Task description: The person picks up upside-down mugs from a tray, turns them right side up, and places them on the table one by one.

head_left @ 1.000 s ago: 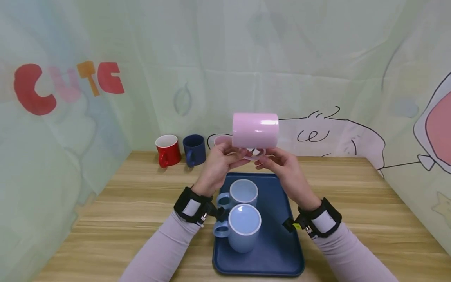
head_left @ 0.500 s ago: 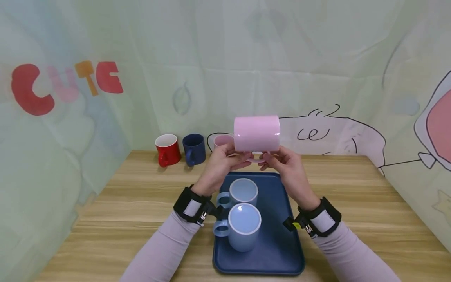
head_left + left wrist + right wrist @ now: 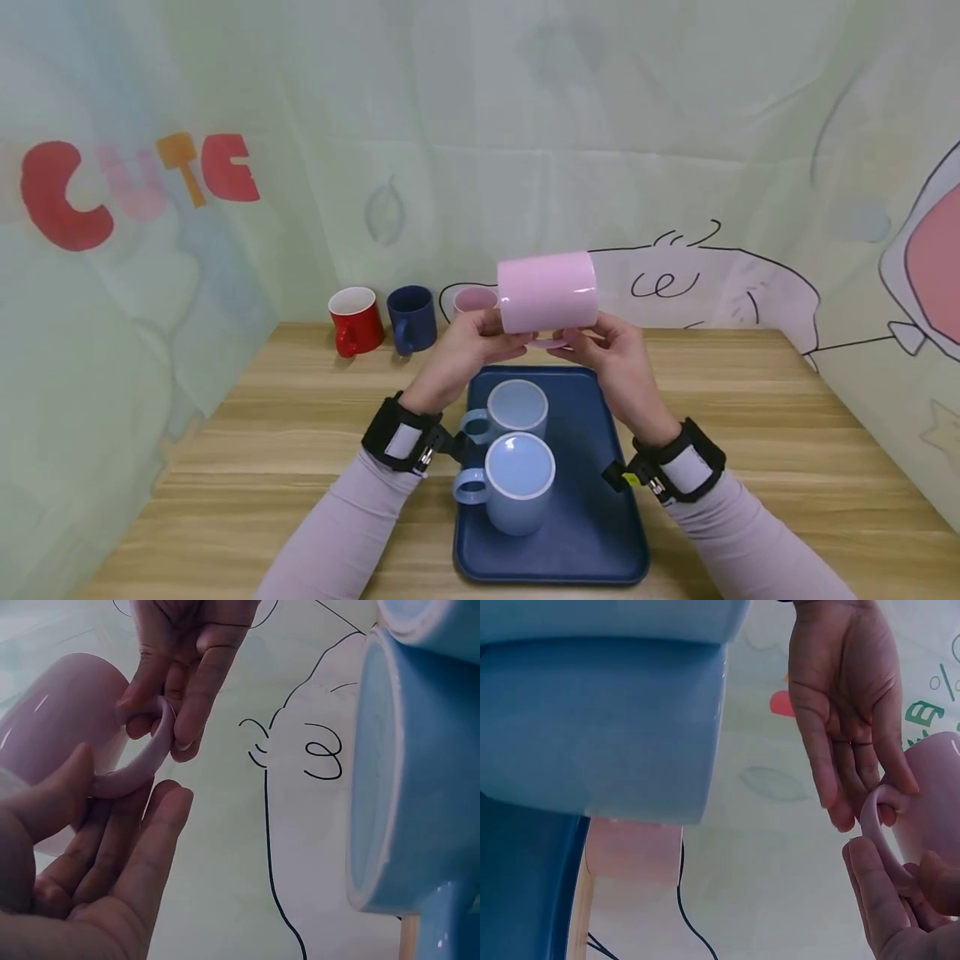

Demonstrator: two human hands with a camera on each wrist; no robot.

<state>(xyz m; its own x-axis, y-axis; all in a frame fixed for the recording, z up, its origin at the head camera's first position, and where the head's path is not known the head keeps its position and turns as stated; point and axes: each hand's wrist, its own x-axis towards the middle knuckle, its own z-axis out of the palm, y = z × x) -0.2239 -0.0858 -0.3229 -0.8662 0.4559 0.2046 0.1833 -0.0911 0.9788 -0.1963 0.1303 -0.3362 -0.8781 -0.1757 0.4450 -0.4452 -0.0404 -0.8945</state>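
Observation:
A glossy pink mug is held up on its side, its handle pointing down towards me. My left hand pinches one end of the handle between thumb and fingers, and my right hand pinches the other end. The thumb of the left hand presses on the handle, with its fingers stretched out below. In the right wrist view the right hand grips the handle's lower part. Below them, two light-blue mugs stand upside down on a dark blue tray, handles to the left.
A red mug, a navy mug and another pink mug stand in a row at the back of the wooden table. The last is partly hidden by my left hand. A printed cloth hangs behind.
The pink mug has come down slightly and tilted, its right end now a little higher than its left. Less of its handle shows in the head view. Both hands keep hold of it.

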